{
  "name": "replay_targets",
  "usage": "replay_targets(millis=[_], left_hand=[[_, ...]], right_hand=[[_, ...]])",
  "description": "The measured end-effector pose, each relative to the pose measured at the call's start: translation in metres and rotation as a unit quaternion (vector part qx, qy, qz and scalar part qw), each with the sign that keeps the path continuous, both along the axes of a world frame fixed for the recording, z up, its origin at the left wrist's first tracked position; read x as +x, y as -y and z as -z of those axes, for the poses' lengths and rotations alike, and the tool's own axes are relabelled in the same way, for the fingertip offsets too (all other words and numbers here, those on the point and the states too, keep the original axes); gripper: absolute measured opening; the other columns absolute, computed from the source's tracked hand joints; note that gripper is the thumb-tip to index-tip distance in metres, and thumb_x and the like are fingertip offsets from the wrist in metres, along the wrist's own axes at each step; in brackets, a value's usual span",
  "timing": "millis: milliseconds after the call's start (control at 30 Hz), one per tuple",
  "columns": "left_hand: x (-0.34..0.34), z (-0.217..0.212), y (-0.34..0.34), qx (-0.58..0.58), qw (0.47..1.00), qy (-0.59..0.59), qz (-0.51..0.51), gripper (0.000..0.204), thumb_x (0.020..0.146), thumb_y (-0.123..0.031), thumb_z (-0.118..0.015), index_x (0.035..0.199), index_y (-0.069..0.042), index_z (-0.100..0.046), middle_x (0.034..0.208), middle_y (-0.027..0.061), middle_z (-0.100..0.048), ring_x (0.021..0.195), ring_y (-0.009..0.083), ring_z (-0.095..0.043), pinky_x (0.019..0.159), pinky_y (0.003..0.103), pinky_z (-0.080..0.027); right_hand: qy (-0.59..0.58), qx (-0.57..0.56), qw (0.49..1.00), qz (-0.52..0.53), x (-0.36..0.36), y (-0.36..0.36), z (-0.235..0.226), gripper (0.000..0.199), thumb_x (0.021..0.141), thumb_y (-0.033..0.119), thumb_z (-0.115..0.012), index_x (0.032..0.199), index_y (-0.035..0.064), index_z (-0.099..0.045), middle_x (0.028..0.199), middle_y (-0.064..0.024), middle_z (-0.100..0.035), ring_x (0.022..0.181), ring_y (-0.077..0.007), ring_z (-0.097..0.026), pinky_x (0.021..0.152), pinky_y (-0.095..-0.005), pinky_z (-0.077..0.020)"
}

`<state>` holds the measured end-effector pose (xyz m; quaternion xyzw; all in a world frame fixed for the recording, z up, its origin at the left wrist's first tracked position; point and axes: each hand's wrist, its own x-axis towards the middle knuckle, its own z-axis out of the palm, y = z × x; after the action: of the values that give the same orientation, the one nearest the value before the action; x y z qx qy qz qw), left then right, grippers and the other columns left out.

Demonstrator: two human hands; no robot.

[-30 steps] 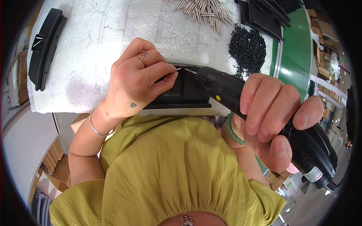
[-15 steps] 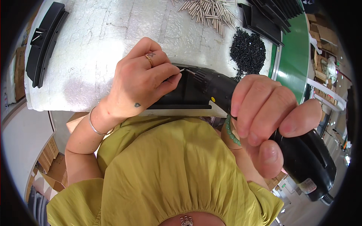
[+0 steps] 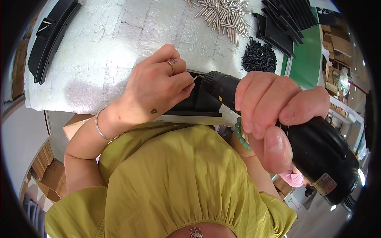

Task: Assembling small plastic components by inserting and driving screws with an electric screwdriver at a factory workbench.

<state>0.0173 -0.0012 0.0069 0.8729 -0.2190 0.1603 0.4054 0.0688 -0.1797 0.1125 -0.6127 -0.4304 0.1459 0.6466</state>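
My left hand (image 3: 160,85) is closed in a pinch, with the end of a thin silvery metal pin (image 3: 195,78) poking out past the fingertips. Beneath it lies a long black plastic part (image 3: 198,104), partly covered by the hand. Wrapped in my right hand (image 3: 274,111) is a black electric screwdriver (image 3: 317,148), slanting from lower right to upper left. Its nose (image 3: 216,81) is over the black part, close to the pin; whether the bit touches anything is too small to tell.
A heap of metal pins (image 3: 226,18) lies at the far side, beside a pile of small black screws (image 3: 260,56). Several black plastic parts (image 3: 278,33) are stacked far right. Another black part (image 3: 51,39) lies far left on the white padded table covering (image 3: 107,51).
My left hand has shifted slightly right. The screwdriver's rear and my right hand have moved up a little, and less of the bit shows. The whole view has tilted slightly.
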Motion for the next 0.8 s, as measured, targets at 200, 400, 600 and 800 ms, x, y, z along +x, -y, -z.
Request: replay_targets(millis=[200, 400, 600, 800], left_hand=[[-0.005, 0.001, 0.001, 0.015, 0.999, -0.032, 0.011, 0.015, 0.065, -0.011, -0.073, 0.072, -0.009, -0.060, 0.079, 0.0008, -0.053, 0.082, 0.0212, -0.051, 0.066, 0.031, -0.048], [-0.015, -0.026, 0.001, 0.167, 0.982, -0.070, 0.045, 0.068, 0.063, -0.018, -0.080, 0.125, -0.013, -0.052, 0.105, 0.0085, -0.056, 0.094, 0.0306, -0.053, 0.085, 0.038, -0.045], [0.032, -0.048, -0.045, -0.113, 0.831, -0.494, 0.232, 0.079, 0.065, -0.016, -0.078, 0.134, -0.008, -0.042, 0.114, 0.0147, -0.058, 0.102, 0.0266, -0.057, 0.091, 0.037, -0.044], [0.027, -0.063, -0.073, -0.418, 0.776, -0.464, 0.087, 0.057, 0.080, -0.018, -0.070, 0.129, 0.000, -0.046, 0.109, 0.0046, -0.058, 0.093, 0.0119, -0.056, 0.080, 0.025, -0.047]], right_hand=[[-0.026, 0.114, 0.993, 0.015, -0.001, 0.017, -0.008, 0.033, 0.077, 0.012, -0.058, 0.107, 0.0078, -0.045, 0.067, 0.0036, -0.049, 0.055, -0.0081, -0.047, 0.059, -0.0246, -0.0371], [-0.036, 0.238, 0.952, 0.188, -0.005, 0.042, -0.020, 0.027, 0.070, 0.014, -0.058, 0.096, 0.0070, -0.054, 0.059, 0.0069, -0.047, 0.051, -0.0049, -0.043, 0.060, -0.0232, -0.0343], [-0.025, 0.281, 0.933, 0.225, -0.001, 0.074, -0.019, 0.029, 0.073, 0.013, -0.055, 0.101, 0.0057, -0.052, 0.061, 0.0041, -0.042, 0.054, -0.0076, -0.041, 0.062, -0.0266, -0.0325], [-0.032, 0.308, 0.917, 0.251, -0.005, 0.093, -0.011, 0.029, 0.076, 0.012, -0.053, 0.103, 0.0042, -0.047, 0.061, 0.0035, -0.038, 0.054, -0.0080, -0.040, 0.062, -0.0278, -0.0313]])
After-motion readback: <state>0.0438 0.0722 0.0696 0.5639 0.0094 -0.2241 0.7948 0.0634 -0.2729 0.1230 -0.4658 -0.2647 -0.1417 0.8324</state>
